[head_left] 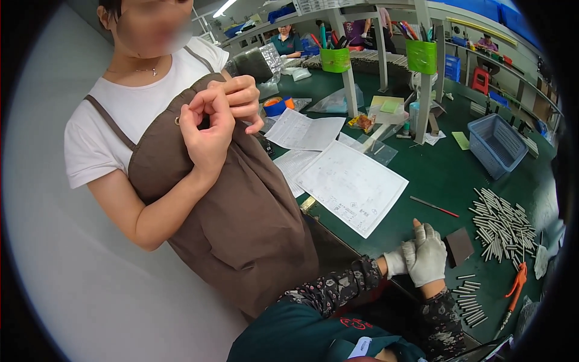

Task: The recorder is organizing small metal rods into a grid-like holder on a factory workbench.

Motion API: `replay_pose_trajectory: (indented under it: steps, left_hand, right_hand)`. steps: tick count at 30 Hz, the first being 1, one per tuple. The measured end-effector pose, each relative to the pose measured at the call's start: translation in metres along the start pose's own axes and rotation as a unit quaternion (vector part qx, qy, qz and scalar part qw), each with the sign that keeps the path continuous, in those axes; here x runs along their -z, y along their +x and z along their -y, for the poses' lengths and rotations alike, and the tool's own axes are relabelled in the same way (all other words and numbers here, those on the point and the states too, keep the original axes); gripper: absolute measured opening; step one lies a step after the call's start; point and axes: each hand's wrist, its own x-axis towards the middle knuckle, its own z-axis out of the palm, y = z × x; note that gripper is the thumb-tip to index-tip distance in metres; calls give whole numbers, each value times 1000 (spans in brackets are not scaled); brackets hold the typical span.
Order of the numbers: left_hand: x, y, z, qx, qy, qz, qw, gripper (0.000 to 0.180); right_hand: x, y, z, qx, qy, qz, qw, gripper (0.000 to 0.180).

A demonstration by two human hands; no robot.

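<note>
In white gloves, my two hands rest together at the table's near edge. My right hand (429,256) lies against my left, its fingers pressed together and curled over. Partly covered by it, my left hand (396,263) hides most of its fingers. A bare fingertip shows past the gloves. Close to the right hand sits a dark brown square block (459,246). Beyond it is a large heap of metal pins (500,223), and several more pins (470,300) lie in a row nearer me. A thin red-handled tool (434,206) lies ahead of my hands.
To my left stands a person in a brown apron (235,199), both hands raised with fingers curled. Paper drawings (353,184) cover the table's left part. A blue basket (496,145) stands far right, an orange air gun (515,283) nearer. Green pen holders (335,60) hang on posts.
</note>
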Motion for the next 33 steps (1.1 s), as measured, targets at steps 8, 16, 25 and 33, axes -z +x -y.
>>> replay_pose_trajectory:
  steps: [8,16,25,33]
  left_hand:
    - [9,7,-24,115,-120,40,985,40]
    - [17,6,-41,-43,72,56,995,39]
    - [12,11,-50,149,-334,-73,928,37]
    - [3,29,-91,39,-268,-122,955,45]
  right_hand:
    - [-11,17,-25,-128,59,-10,990,43]
    - [11,-1,-30,-194,107,-115,968,28]
    - [-13,-59,-23,-178,374,-201,887,40]
    - [9,-47,-11,-320,875,-99,349,41]
